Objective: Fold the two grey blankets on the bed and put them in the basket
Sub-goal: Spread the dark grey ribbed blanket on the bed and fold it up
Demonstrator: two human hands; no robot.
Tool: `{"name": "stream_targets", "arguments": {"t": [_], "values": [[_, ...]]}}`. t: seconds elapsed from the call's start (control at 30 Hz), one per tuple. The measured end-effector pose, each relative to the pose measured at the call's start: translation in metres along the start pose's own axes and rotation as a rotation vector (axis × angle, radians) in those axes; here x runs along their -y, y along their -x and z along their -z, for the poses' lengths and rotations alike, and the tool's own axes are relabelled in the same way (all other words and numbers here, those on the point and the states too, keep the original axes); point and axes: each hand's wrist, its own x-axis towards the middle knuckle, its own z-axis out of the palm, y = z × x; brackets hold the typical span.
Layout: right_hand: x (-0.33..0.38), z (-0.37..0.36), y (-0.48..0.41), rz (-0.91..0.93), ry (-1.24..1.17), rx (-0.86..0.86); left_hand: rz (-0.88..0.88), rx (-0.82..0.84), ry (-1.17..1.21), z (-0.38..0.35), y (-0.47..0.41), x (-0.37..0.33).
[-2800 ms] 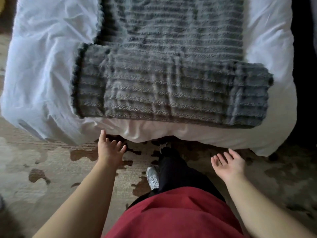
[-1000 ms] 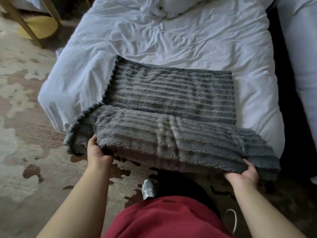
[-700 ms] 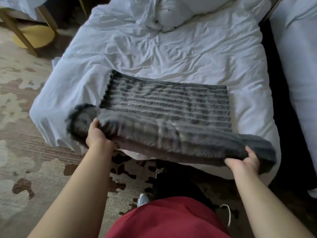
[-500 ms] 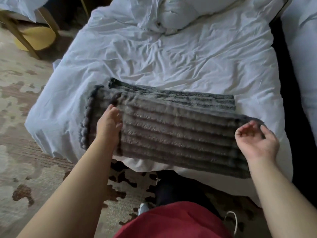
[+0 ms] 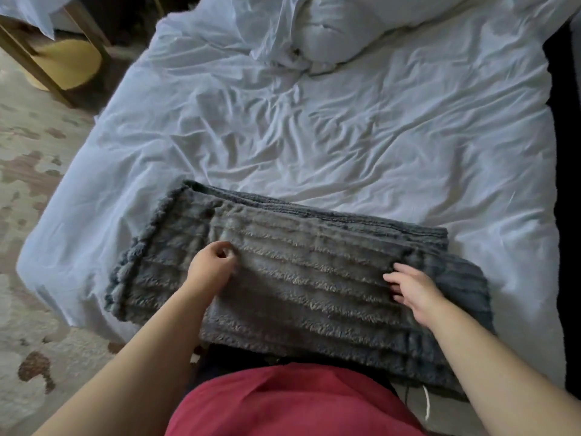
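A grey ribbed fleece blanket [image 5: 314, 278] lies folded into a long strip across the foot of the white bed [image 5: 314, 136]; a lower layer shows along its far edge. My left hand [image 5: 213, 267] hovers on the blanket's left part with its fingers curled in, holding nothing. My right hand [image 5: 412, 292] rests flat on the right part, fingers spread. I see only this one grey stack, and no basket is in view.
A crumpled white duvet [image 5: 330, 33] is bunched at the head of the bed. A wooden frame with a yellow round thing [image 5: 67, 62] stands at the top left. Patterned carpet [image 5: 28, 199] runs along the left, and a dark gap [image 5: 566, 152] borders the bed's right side.
Both hands lifted the blanket's near edge and folded it away over the far half, then let go. They now lie on top of the folded strip.
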Motion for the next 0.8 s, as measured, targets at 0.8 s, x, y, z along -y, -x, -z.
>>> {"name": "stream_targets", "arguments": {"t": [0.8], "values": [[0.082, -0.024, -0.087, 0.349, 0.900, 0.117, -0.421, 0.586, -1.231, -0.015, -0.167, -0.081]]}}
